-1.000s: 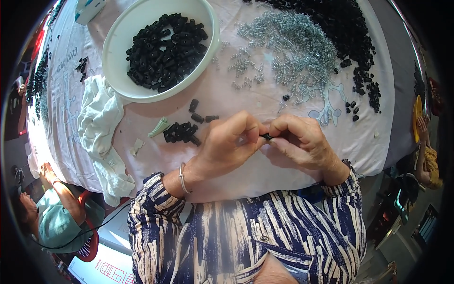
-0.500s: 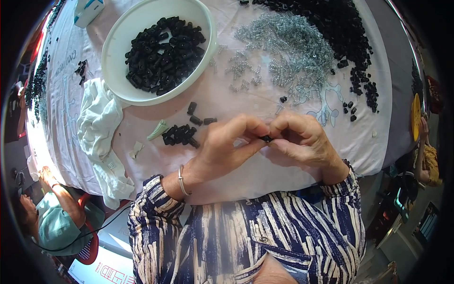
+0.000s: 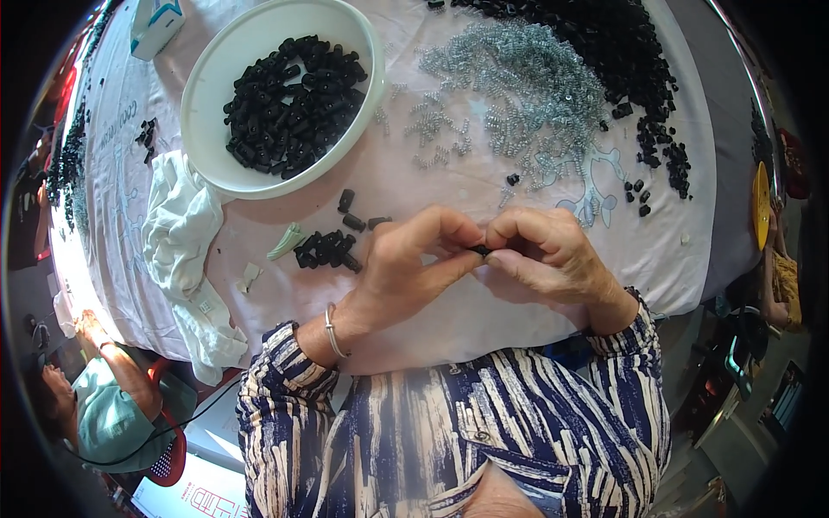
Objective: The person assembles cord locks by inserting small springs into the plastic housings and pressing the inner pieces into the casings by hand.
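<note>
Between my fingertips is a small black plastic piece, mostly hidden by the fingers. My left hand pinches it from one side, and my right hand pinches it from the other. Just left of my left hand lies a small cluster of black cylindrical pieces, with a few loose ones above it. Beyond my right hand a heap of small metal springs spreads over the cloth. One tiny black part sits by the near edge of the springs.
A white bowl with many black pieces stands at the far left. A large pile of black parts covers the far right. A crumpled white cloth, a pale green strip and a box lie left. Another person sits at lower left.
The view has shifted slightly. Both hands stay together, and their fingertips have closed a little more around the black piece.
</note>
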`<state>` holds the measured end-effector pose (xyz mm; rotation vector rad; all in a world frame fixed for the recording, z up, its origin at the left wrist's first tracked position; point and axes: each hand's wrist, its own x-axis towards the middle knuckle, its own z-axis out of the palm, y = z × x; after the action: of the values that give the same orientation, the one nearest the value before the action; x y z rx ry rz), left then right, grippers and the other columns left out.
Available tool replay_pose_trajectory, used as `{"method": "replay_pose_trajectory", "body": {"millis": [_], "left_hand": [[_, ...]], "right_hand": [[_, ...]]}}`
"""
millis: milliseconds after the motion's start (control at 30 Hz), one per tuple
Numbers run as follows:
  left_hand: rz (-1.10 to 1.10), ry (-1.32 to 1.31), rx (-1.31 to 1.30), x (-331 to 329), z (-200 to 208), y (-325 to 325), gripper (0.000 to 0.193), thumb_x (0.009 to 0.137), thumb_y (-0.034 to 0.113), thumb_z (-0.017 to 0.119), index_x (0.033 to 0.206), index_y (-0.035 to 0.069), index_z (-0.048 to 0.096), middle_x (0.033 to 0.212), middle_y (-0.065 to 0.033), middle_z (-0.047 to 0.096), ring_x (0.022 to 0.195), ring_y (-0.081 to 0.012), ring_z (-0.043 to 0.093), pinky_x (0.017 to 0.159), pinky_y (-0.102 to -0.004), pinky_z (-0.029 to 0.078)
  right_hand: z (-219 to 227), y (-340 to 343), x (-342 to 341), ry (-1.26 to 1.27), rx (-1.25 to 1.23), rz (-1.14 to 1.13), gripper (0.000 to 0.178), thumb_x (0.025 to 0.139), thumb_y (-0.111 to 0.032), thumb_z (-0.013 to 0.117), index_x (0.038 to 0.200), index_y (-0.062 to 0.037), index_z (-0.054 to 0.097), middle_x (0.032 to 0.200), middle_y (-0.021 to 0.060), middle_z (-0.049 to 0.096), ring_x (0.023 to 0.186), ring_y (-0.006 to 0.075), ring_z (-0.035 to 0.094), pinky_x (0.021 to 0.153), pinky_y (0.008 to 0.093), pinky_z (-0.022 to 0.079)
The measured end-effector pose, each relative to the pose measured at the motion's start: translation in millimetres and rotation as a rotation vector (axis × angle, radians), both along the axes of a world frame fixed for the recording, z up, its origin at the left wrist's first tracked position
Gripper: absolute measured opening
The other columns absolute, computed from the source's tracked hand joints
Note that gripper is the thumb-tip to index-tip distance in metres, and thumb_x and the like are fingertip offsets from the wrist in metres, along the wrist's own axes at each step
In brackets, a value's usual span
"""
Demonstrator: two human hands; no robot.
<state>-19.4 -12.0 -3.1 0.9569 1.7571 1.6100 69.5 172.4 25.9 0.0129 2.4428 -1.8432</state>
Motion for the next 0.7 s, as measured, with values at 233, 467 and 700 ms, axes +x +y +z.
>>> {"method": "replay_pose_trajectory", "body": {"millis": [233,467,700], "left_hand": [[0.098,0.172,-0.08,3.1,0.6,1.7,0.018,0.072,-0.002,0.074,0.087,0.002,0.064,0.078,-0.0071,0.067,0.078,-0.0184,0.067,0.064,-0.0255,0.054],[0.103,0.589,-0.069,-7.3,-5.2,7.5,0.02,0.062,-0.001,0.075,0.078,0.007,0.066,0.077,-0.0047,0.065,0.076,-0.0248,0.057,0.065,-0.0337,0.047],[0.127,0.633,-0.135,-7.2,-1.8,9.1,0.022,0.061,0.001,0.074,0.081,0.009,0.067,0.078,-0.0032,0.062,0.075,-0.0247,0.056,0.067,-0.0359,0.045]], "right_hand": [[-5.0,-6.4,0.3,0.096,0.145,-0.028,0.016,0.071,0.0,0.069,0.085,-0.0009,0.06,0.07,0.0115,0.061,0.062,0.027,0.061,0.055,0.0356,0.045],[-17.8,-13.9,1.4,0.236,0.321,-0.048,0.013,0.075,-0.003,0.066,0.085,-0.0014,0.057,0.074,0.0143,0.062,0.068,0.0318,0.062,0.058,0.039,0.048],[-19.4,-14.8,-0.2,0.294,0.353,-0.087,0.018,0.069,0.005,0.067,0.083,0.0,0.056,0.071,0.0119,0.06,0.061,0.0273,0.061,0.054,0.0345,0.047]]}}
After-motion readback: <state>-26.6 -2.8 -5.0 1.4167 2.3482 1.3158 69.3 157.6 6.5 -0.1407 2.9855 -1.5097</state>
